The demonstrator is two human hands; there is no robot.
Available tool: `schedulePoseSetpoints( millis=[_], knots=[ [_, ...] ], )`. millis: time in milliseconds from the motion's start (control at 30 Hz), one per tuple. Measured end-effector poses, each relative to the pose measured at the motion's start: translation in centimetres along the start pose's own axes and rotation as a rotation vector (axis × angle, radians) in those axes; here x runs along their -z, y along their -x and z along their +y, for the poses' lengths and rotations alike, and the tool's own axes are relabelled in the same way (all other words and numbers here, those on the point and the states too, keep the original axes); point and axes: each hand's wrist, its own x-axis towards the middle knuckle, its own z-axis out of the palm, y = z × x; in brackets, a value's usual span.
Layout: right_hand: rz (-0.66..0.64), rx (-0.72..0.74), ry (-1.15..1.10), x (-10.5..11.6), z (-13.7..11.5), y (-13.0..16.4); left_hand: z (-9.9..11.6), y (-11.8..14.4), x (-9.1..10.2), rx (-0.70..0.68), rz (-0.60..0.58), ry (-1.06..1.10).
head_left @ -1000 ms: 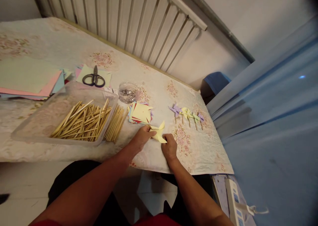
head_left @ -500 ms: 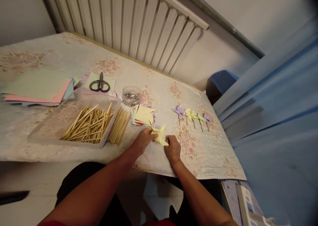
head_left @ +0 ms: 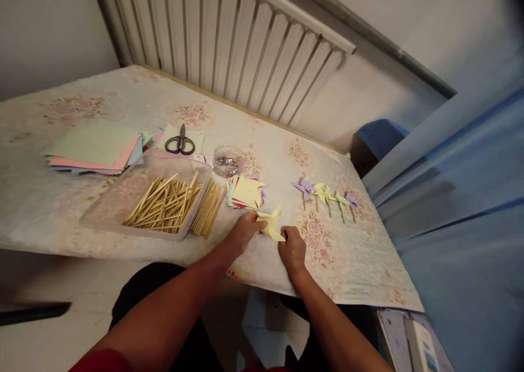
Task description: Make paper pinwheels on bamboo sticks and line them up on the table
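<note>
head cam | looks fwd+dn | nr, above tbl (head_left: 272,151) | twd radiator (head_left: 229,50)

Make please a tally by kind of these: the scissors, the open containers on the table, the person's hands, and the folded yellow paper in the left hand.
Scissors: 1 pair
Open containers: 2, the plastic box and the round dish
Hands: 2, left hand and right hand
Folded yellow paper: 1
Total: 6

Beyond the hands (head_left: 243,233) (head_left: 293,249), open tablecloth (head_left: 283,167) lies between obstructing paper stack (head_left: 246,191) and pinwheels (head_left: 323,192).
</note>
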Motion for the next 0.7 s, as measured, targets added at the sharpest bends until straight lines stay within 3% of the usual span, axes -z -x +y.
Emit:
schedulePoseSetpoints(
  millis=[200,500,700],
  knots=[
    [0.018,0.013,0.018,-0.2,0.0,0.0,0.1,-0.4,0.4,-0.027,0.02,0.018],
    [-0.001,0.011,-0.006,-0.1,-0.1,0.0,-0.1,0.2,0.7,-0.006,-0.072,0.081],
    [-0.185,0.034,-0.304,-1.1,-2.5,-0.4,0.0,2.5,0.9,-0.014,-0.161,0.144]
  ],
)
